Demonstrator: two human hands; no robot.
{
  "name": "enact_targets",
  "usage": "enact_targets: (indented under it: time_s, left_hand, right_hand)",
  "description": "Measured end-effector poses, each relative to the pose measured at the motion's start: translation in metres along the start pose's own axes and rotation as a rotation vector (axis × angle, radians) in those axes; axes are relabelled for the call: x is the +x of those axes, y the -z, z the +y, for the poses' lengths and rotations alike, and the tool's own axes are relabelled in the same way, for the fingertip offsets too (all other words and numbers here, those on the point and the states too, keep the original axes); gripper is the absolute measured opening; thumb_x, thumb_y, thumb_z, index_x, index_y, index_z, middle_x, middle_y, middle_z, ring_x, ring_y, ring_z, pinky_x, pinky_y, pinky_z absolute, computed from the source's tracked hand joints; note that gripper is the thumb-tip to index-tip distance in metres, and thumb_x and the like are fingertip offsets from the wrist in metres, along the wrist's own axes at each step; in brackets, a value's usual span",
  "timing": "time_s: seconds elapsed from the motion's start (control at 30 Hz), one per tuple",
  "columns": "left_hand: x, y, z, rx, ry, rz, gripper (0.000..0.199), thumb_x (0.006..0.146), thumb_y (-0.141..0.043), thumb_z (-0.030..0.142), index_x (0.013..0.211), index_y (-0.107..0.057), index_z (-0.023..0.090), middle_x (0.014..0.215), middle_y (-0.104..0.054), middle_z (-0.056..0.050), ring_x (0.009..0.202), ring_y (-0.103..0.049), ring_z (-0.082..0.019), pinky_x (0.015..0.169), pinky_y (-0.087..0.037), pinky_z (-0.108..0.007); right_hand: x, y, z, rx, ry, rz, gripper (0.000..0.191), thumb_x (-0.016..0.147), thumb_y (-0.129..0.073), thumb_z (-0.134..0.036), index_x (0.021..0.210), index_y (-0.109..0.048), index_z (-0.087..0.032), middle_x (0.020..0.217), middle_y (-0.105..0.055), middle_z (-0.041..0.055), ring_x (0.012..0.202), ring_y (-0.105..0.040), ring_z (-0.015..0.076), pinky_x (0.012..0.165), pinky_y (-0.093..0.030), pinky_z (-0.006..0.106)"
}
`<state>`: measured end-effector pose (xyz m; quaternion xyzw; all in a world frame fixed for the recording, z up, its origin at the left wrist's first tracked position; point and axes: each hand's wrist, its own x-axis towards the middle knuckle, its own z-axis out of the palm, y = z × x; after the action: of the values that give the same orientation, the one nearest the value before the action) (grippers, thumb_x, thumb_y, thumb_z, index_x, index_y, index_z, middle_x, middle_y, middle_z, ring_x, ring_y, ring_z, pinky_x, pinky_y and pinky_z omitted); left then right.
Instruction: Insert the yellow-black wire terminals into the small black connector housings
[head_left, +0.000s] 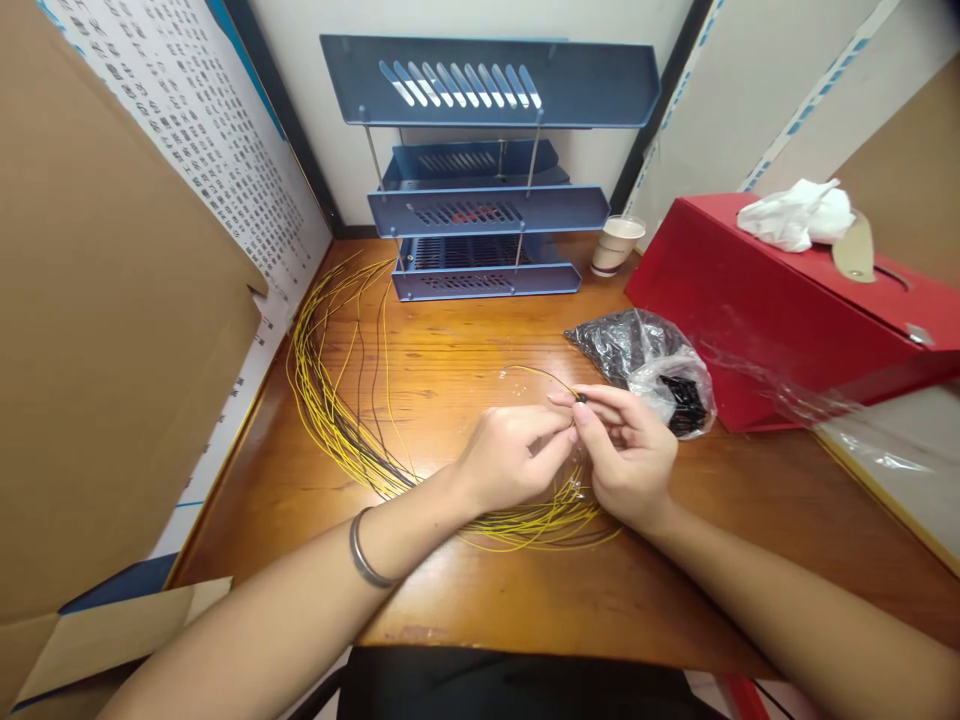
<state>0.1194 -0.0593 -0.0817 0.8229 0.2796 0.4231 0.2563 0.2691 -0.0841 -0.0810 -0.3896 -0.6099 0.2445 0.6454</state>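
Near the middle of the wooden table, my left hand (521,450) and my right hand (630,450) meet fingertip to fingertip. A small black piece (580,398) is pinched between the thumb and fingers of my right hand. From it a thin yellow and dark wire (544,371) curves away to the upper left. My left fingers are pressed together beside the piece, and what they pinch is too small to make out. A long bundle of yellow and dark wires (322,400) curves round on the left and passes under my left wrist. Its ends lie below my hands.
A clear plastic bag (637,345) of black pieces lies right of my hands. Behind stand a blue tiered rack (487,285) and a paper cup (616,246). A red box (750,310) with crumpled tissue is at right. Cardboard (112,270) borders the left side.
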Motion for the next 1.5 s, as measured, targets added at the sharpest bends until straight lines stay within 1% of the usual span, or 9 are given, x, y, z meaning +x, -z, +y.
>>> enact_targets:
  time_s: [0.13,0.23,0.4,0.53,0.7,0.93,1.23,1.43,1.5]
  left_hand:
    - [-0.0009,-0.0006,0.0009,0.003,-0.007,0.034,0.029,0.098,-0.054,0.016,0.072,-0.065,0.014,0.066,-0.063,0.000,0.058,-0.050,-0.008,0.061,-0.041,-0.021]
    - [-0.0007,0.0003,0.0004,-0.015,-0.022,0.021,0.029,0.101,-0.053,0.017,0.077,-0.068,0.013,0.071,-0.067,-0.002,0.063,-0.055,-0.009,0.065,-0.044,-0.020]
    - [-0.0002,0.0013,-0.0009,-0.031,-0.035,0.011,0.028,0.101,-0.053,0.018,0.080,-0.070,0.012,0.075,-0.069,-0.003,0.068,-0.059,-0.010,0.069,-0.047,-0.020]
    - [-0.0005,0.0006,-0.0009,0.002,-0.026,0.026,0.028,0.098,-0.055,0.016,0.072,-0.064,0.013,0.066,-0.060,0.001,0.059,-0.048,-0.008,0.062,-0.040,-0.020]
    - [-0.0012,-0.0010,-0.0018,0.009,-0.033,0.036,0.029,0.097,-0.054,0.015,0.069,-0.061,0.014,0.064,-0.058,0.002,0.059,-0.047,-0.008,0.062,-0.040,-0.020]
    - [-0.0012,-0.0014,-0.0028,0.036,-0.046,0.033,0.031,0.097,-0.054,0.015,0.065,-0.057,0.015,0.060,-0.054,0.003,0.056,-0.044,-0.007,0.059,-0.037,-0.020]
    - [-0.0012,-0.0010,-0.0028,0.071,-0.039,0.019,0.034,0.098,-0.054,0.017,0.064,-0.056,0.015,0.059,-0.055,0.002,0.055,-0.044,-0.008,0.059,-0.037,-0.021]
    - [-0.0009,-0.0015,-0.0036,0.054,-0.050,-0.013,0.038,0.098,-0.051,0.020,0.062,-0.059,0.015,0.063,-0.062,0.000,0.057,-0.050,-0.009,0.061,-0.040,-0.023]
    - [-0.0010,-0.0019,-0.0037,0.052,-0.036,-0.028,0.039,0.099,-0.050,0.022,0.062,-0.061,0.015,0.063,-0.064,-0.001,0.058,-0.051,-0.010,0.061,-0.040,-0.024]
  right_hand:
    - [-0.0019,0.0031,0.0046,-0.045,0.043,-0.054,0.020,0.093,-0.069,-0.012,0.109,-0.072,-0.022,0.101,-0.084,0.0067,0.082,-0.082,0.0171,0.076,-0.068,0.023]
    - [-0.0027,0.0041,0.0058,-0.074,0.039,-0.028,0.019,0.093,-0.069,-0.014,0.111,-0.071,-0.021,0.102,-0.084,0.0079,0.081,-0.082,0.0180,0.070,-0.068,0.024]
    - [-0.0034,0.0027,0.0037,-0.034,0.049,-0.023,0.021,0.092,-0.069,-0.010,0.111,-0.071,-0.021,0.104,-0.084,0.0068,0.088,-0.082,0.0169,0.074,-0.067,0.021]
    - [-0.0043,0.0036,0.0051,-0.057,0.048,-0.040,0.024,0.092,-0.069,-0.008,0.112,-0.071,-0.021,0.104,-0.084,0.0063,0.077,-0.080,0.0118,0.072,-0.064,0.017]
    - [-0.0042,0.0046,0.0055,-0.081,0.054,-0.056,0.022,0.091,-0.070,-0.009,0.110,-0.072,-0.020,0.102,-0.084,0.0076,0.066,-0.078,0.0121,0.067,-0.065,0.019]
    - [-0.0019,0.0041,0.0032,-0.086,0.059,-0.042,0.020,0.089,-0.071,-0.010,0.106,-0.073,-0.021,0.098,-0.084,0.0072,0.080,-0.082,0.0193,0.067,-0.066,0.021]
    - [-0.0004,0.0039,0.0052,-0.063,0.047,-0.047,0.021,0.089,-0.071,-0.009,0.105,-0.074,-0.022,0.096,-0.084,0.0051,0.081,-0.082,0.0185,0.069,-0.066,0.020]
    - [-0.0042,0.0073,0.0073,-0.132,0.048,-0.037,0.019,0.089,-0.072,-0.011,0.105,-0.075,-0.021,0.093,-0.084,0.0060,0.056,-0.075,0.0131,0.057,-0.063,0.020]
    - [-0.0046,0.0068,0.0069,-0.134,0.050,-0.027,0.018,0.088,-0.073,-0.012,0.105,-0.075,-0.020,0.093,-0.084,0.0065,0.054,-0.074,0.0126,0.057,-0.063,0.021]
